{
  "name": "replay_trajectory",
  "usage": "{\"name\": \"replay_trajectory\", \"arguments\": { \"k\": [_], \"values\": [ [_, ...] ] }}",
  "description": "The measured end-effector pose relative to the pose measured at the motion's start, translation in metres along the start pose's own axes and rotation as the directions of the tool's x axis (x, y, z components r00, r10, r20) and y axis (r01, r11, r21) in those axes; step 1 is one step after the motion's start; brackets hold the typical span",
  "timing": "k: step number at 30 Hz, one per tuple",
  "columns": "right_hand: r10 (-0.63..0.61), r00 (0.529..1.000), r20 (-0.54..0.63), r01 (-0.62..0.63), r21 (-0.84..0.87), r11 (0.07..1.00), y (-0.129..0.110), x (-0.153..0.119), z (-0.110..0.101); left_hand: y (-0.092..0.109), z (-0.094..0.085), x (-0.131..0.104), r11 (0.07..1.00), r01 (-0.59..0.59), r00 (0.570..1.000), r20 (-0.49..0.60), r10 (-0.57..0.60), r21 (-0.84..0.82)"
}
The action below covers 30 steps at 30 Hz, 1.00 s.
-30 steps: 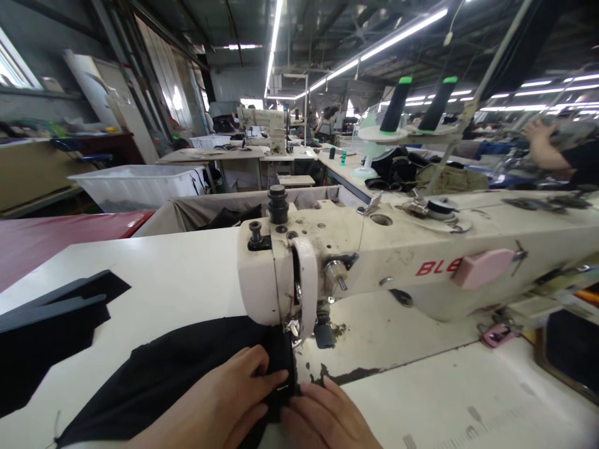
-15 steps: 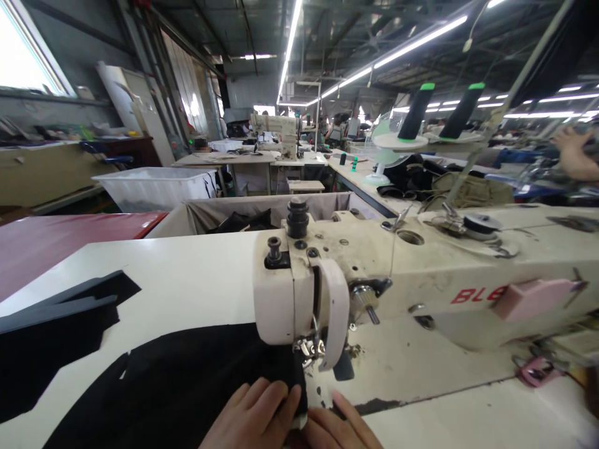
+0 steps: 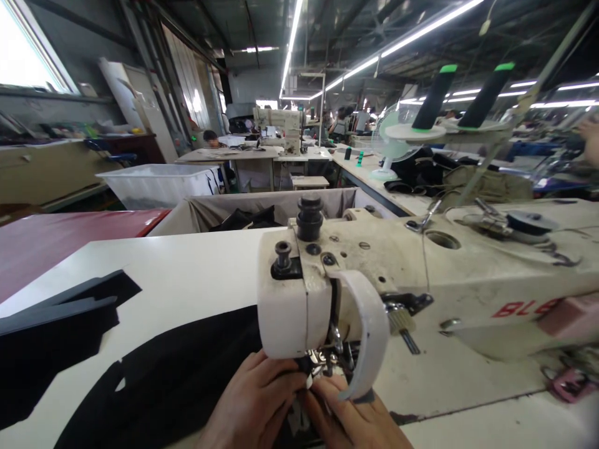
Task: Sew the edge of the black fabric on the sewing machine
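The person's left hand (image 3: 255, 405) lies flat on the black cloth (image 3: 173, 380), its fingers spread and pressing down just in front of the head of the sewing machine (image 3: 365, 280). That flat hold keeps the cloth smooth against the white worktop (image 3: 187, 274) and close to the needle area. The right hand (image 3: 355, 421) sits beside it, touching it at the fingertips, right under the curved white guard of the machine. Its fingers are drawn close together at the cloth's edge, apparently pinching it, though the machine head hides part of the grip and it is hard to tell how firmly it closes. The two hands meet at the presser foot because the edge has to be lined up there.

The black cloth spreads from under the machine head leftward across the worktop, so its bulk lies away from the machine's arm. More dark cut pieces (image 3: 56, 330) lie apart at the left edge of the worktop. Two dark thread cones (image 3: 461, 96) with green tops stand on a stand behind the machine, feeding from above. A fabric-lined bin (image 3: 262, 212) sits beyond the worktop.
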State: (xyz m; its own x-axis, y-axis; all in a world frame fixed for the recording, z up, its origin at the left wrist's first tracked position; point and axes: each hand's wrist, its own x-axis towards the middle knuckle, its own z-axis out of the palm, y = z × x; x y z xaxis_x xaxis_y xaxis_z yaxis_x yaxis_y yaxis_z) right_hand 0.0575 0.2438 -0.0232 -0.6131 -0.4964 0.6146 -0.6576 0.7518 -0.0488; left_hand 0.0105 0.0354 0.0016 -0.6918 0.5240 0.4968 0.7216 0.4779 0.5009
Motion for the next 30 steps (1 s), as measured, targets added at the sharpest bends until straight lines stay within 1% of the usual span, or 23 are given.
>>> {"name": "replay_trajectory", "arguments": {
  "k": [2,5,9,10,12,14,15,17,20,23,24,30],
  "values": [
    [0.025,1.0,0.017,-0.025,0.003,1.0,-0.002,0.0,0.0,0.004,-0.004,0.0,1.0,-0.027,1.0,-0.012,0.027,-0.007],
    [0.028,0.999,0.026,-0.027,-0.03,0.999,-0.003,0.003,-0.003,0.01,-0.008,0.001,0.999,-0.025,0.999,-0.03,0.026,0.039],
    [0.026,1.0,0.006,-0.025,-0.029,0.999,-0.004,0.009,-0.004,0.015,-0.007,0.004,1.0,-0.019,0.996,-0.082,0.02,0.019],
    [0.033,0.999,-0.009,-0.033,-0.025,0.999,-0.005,0.011,-0.004,0.014,-0.006,0.005,0.999,-0.024,0.997,-0.077,0.026,0.023],
    [0.037,0.998,-0.049,-0.038,-0.02,0.999,-0.006,0.015,-0.004,0.013,-0.005,0.006,0.997,-0.061,0.997,-0.033,0.063,0.04],
    [0.045,0.997,-0.063,-0.046,-0.001,0.999,-0.005,0.017,-0.004,0.011,-0.005,0.007,0.997,-0.071,0.996,0.058,0.069,0.021],
    [0.04,0.998,-0.051,-0.04,0.008,0.999,-0.004,0.017,-0.004,0.01,-0.005,0.007,0.998,-0.061,0.994,0.094,0.06,-0.001],
    [0.019,1.0,-0.013,-0.019,0.028,0.999,-0.002,0.014,-0.003,0.008,-0.005,0.006,0.999,-0.047,0.993,0.107,0.049,-0.026],
    [0.012,0.999,0.035,-0.014,0.06,0.998,0.002,0.004,0.002,0.007,-0.005,0.005,0.998,-0.055,0.996,0.07,0.055,0.0],
    [0.047,0.996,0.071,-0.053,0.087,0.995,0.005,-0.004,0.008,0.007,-0.004,0.005,0.998,-0.054,0.997,0.064,0.051,0.038],
    [0.053,0.996,0.071,-0.059,0.086,0.995,0.005,-0.006,0.009,0.007,-0.004,0.006,0.997,-0.062,0.997,0.046,0.06,0.042],
    [0.089,0.996,-0.025,-0.086,0.083,0.993,0.002,-0.004,0.01,-0.002,0.005,0.003,0.985,-0.154,0.984,-0.083,0.16,0.075]
  ]
}}
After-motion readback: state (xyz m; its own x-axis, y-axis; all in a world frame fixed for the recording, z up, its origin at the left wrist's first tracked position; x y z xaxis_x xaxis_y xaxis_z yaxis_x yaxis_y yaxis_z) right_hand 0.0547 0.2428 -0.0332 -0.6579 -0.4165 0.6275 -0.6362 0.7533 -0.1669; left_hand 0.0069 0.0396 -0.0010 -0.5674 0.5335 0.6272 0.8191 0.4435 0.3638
